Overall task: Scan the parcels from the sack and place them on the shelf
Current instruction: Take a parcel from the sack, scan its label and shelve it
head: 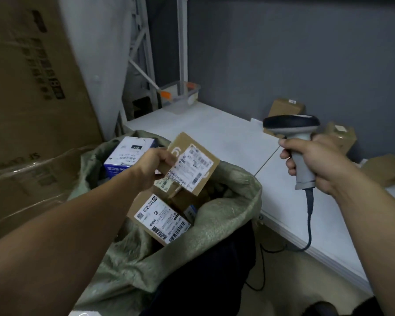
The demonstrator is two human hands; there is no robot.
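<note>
My left hand grips a small brown cardboard parcel by its left edge, white label facing up, above the open green woven sack. Inside the sack lie a blue-and-white box and another labelled brown parcel. My right hand holds a grey corded barcode scanner by its handle, with the dark head pointing left towards the held parcel. The scanner sits over the white shelf surface.
Several brown parcels lie along the grey wall at the right of the white surface. A clear plastic tub stands at the back by white metal uprights. Large wrapped cartons fill the left side. The scanner cable hangs over the front edge.
</note>
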